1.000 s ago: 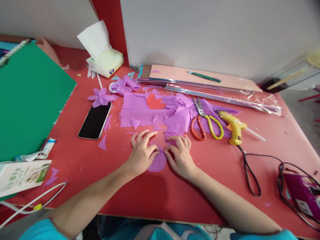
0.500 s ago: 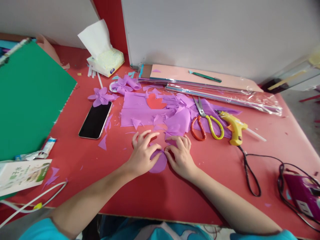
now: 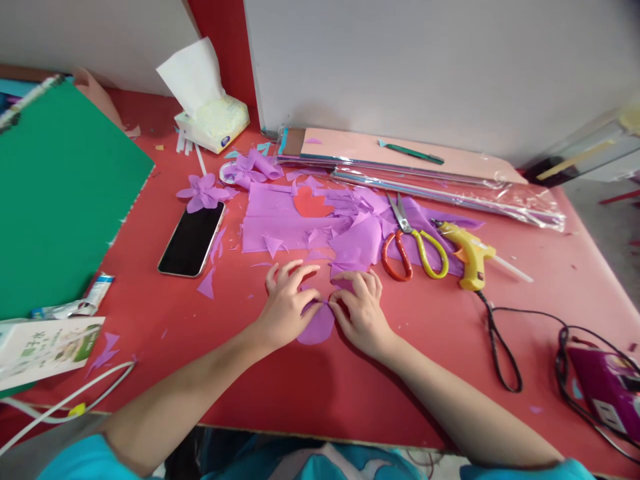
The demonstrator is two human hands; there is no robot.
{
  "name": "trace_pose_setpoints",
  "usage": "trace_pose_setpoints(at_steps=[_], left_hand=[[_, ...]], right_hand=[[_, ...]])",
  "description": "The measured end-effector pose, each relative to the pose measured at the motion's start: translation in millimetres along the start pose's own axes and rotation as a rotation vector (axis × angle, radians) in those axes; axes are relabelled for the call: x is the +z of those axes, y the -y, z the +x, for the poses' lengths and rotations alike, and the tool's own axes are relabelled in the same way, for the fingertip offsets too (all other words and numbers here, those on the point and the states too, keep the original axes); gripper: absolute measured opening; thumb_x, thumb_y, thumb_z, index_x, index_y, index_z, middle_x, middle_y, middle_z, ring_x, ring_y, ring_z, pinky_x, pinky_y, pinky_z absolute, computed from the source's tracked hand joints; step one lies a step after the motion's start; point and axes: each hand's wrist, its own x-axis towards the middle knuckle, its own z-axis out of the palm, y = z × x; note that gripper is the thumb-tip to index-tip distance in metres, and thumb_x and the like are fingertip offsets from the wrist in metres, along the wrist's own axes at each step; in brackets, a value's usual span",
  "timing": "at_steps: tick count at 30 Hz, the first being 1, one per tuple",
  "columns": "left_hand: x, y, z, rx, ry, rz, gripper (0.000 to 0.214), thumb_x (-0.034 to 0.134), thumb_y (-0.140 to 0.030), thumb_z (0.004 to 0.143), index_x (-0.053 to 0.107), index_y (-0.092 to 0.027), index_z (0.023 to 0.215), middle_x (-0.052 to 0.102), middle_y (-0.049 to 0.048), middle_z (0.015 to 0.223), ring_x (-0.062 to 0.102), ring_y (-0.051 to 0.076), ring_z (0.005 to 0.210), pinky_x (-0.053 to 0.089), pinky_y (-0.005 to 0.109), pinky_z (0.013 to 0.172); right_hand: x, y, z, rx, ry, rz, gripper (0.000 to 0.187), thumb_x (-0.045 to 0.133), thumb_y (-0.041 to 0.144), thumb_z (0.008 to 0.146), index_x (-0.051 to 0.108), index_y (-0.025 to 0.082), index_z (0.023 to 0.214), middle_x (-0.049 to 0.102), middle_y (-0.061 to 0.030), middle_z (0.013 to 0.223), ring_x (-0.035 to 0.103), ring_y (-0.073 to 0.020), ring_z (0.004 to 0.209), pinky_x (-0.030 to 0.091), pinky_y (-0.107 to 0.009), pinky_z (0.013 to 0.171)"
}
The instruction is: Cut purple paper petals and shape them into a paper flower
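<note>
- Between the two hands, toward the near side of the red tabletop (image 3: 280, 393), a rounded purple piece (image 3: 316, 328) is lying, its lower part spreading toward 6 o'clock and its middle narrowing where the fingertips are meeting.
- At 10 o'clock from that piece, the left hand (image 3: 284, 310) is pinching the narrowed middle between thumb and forefinger, its other fingers arching loosely and holding nothing.
- Between 2 and 3 o'clock, the right hand (image 3: 361, 312) is pinching the same spot from its own side, its remaining fingers curling forward; exact fingertip contact is staying too small to make out.
- Judging by this, the step in hand is gathering or creasing the piece, and the next move is likely calling for an even, firm pinch so that the fold is not slipping.
- Toward 11 o'clock, a purple sheet (image 3: 257, 233) is lying flat, with a red cut-out (image 3: 311, 202) resting on it.
- Near 10 o'clock, a phone (image 3: 193, 240) is lying face up.
- Between 1 and 2 o'clock, scissors (image 3: 406, 229) are resting with blades parted; a yellow glue gun (image 3: 467, 248) is lying at 2.
</note>
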Motion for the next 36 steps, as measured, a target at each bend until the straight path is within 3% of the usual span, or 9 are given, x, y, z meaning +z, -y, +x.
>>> trace_pose_setpoints(at_steps=[6,14,20,27,32,36], left_hand=[[-3.7,1.0,0.4,-0.048,0.011,-0.025,0.007,0.056,-0.021,0.076,0.061,-0.021,0.071,0.053,0.0055,0.120,0.038,0.028,0.117,0.023,0.053,0.097],[-3.5,10.6,2.2,-0.192,-0.080,0.009,0.022,0.046,-0.029,0.084,0.056,-0.017,0.100,0.044,0.0132,0.124,0.035,0.028,0.118,0.028,0.052,0.097],[-6.2,8.7,3.2,-0.151,-0.027,-0.176,0.018,0.047,-0.025,0.084,0.057,-0.017,0.071,0.043,0.0087,0.124,0.034,0.025,0.120,0.030,0.048,0.100],[-10.2,6.8,5.2,-0.195,-0.061,-0.316,0.018,0.049,-0.023,0.082,0.053,-0.017,0.066,0.050,0.0082,0.116,0.042,0.021,0.115,0.035,0.043,0.098],[-10.0,6.7,4.5,-0.232,-0.136,-0.215,0.024,0.049,-0.023,0.082,0.047,-0.017,0.058,0.054,0.0080,0.110,0.046,0.022,0.110,0.038,0.044,0.094],[-8.1,3.4,1.3,-0.129,-0.239,-0.048,0.013,0.056,-0.025,0.077,0.054,-0.017,0.067,0.051,0.0094,0.116,0.042,0.027,0.113,0.033,0.048,0.095]], right_hand=[[0.0,-1.2,-0.5,-0.007,-0.009,0.002,0.010,0.051,0.018,0.081,0.059,0.020,0.075,0.053,-0.0065,0.106,0.041,-0.0253,0.103,0.020,-0.053,0.098],[-1.3,-2.4,-1.6,-0.040,-0.109,0.046,0.009,0.050,0.016,0.081,0.057,0.018,0.076,0.052,-0.0081,0.104,0.043,-0.0244,0.099,0.023,-0.054,0.096],[-0.2,-3.4,-3.2,-0.064,-0.166,0.050,0.008,0.049,0.015,0.081,0.056,0.018,0.079,0.051,-0.0084,0.104,0.044,-0.0242,0.099,0.025,-0.055,0.094],[-0.9,-4.0,-2.8,-0.075,-0.180,0.056,0.008,0.048,0.014,0.082,0.055,0.018,0.080,0.050,-0.0086,0.103,0.045,-0.0235,0.098,0.029,-0.050,0.091],[-1.8,-2.6,-2.5,-0.069,-0.151,0.054,0.008,0.048,0.015,0.082,0.055,0.018,0.079,0.052,-0.0083,0.102,0.044,-0.0236,0.098,0.028,-0.052,0.093],[-2.2,-1.1,-2.2,-0.068,-0.096,0.041,0.009,0.049,0.015,0.081,0.056,0.019,0.077,0.053,-0.0074,0.102,0.042,-0.0239,0.099,0.026,-0.052,0.094]])
